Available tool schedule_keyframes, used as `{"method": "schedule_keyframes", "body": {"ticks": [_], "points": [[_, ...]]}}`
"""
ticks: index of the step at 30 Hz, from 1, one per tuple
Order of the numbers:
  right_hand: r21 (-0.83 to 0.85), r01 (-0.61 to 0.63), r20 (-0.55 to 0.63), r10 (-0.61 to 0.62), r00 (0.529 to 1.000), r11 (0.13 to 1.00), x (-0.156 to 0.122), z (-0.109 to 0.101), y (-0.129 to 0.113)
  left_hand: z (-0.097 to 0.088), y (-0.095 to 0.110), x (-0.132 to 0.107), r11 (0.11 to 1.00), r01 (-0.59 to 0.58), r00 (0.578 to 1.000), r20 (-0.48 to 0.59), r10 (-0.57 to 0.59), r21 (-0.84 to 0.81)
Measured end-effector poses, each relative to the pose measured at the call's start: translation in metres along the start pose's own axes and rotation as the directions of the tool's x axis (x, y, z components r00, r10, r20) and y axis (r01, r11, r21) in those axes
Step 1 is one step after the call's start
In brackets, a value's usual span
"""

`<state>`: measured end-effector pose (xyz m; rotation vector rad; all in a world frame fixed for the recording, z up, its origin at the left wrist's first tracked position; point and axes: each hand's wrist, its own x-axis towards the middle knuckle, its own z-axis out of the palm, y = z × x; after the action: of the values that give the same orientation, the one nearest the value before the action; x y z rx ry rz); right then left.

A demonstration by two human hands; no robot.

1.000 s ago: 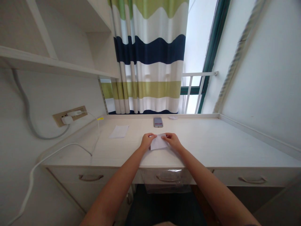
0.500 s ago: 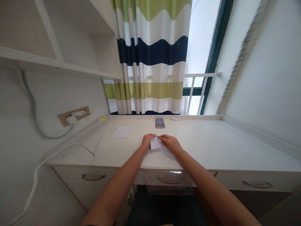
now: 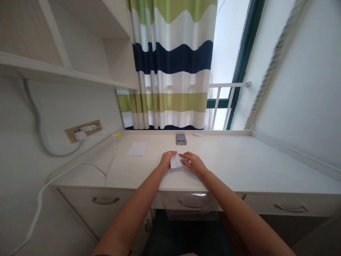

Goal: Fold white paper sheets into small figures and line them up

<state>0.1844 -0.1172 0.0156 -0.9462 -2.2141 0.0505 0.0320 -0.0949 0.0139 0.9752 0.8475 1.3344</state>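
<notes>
Pinching a small folded white paper (image 3: pixel 176 161) on the desk (image 3: pixel 239 160), near the front edge around the middle. Left hand (image 3: pixel 167 160) is curled over the paper's left side, fingers closed down on it. Right hand (image 3: pixel 192 163) is half open with its fingertips at the right side, though I can't tell if it's really gripping. Tip: keep the paper pressed flat on the desk so the edges don't slip. Farther back sit a phone (image 3: pixel 181 139) and a loose sheet (image 3: pixel 136 149), with a wall socket (image 3: pixel 83 129) off left. No brand or readable writing anywhere; the yellow tag (image 3: pixel 116 134) is too small to tell.
</notes>
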Motion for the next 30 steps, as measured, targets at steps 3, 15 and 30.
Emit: {"method": "schedule_keyframes", "body": {"ticks": [3, 15, 30], "points": [[0.068, -0.048, -0.047, 0.051, 0.998, 0.997, 0.001, 0.002, 0.004, 0.001, 0.002, -0.002, 1.0, 0.014, 0.997, 0.078, -0.015, 0.005], [0.287, -0.176, -0.085, 0.208, 0.974, 0.942, 0.002, 0.006, 0.005, -0.001, -0.008, 0.003, 0.935, -0.125, 0.992, 0.03, 0.122, 0.332], [0.586, -0.339, -0.005, 0.421, 0.907, 0.736, 0.008, 0.013, 0.025, 0.003, -0.008, -0.002, 0.796, -0.24, 0.97, 0.162, 0.179, 0.556]]}}
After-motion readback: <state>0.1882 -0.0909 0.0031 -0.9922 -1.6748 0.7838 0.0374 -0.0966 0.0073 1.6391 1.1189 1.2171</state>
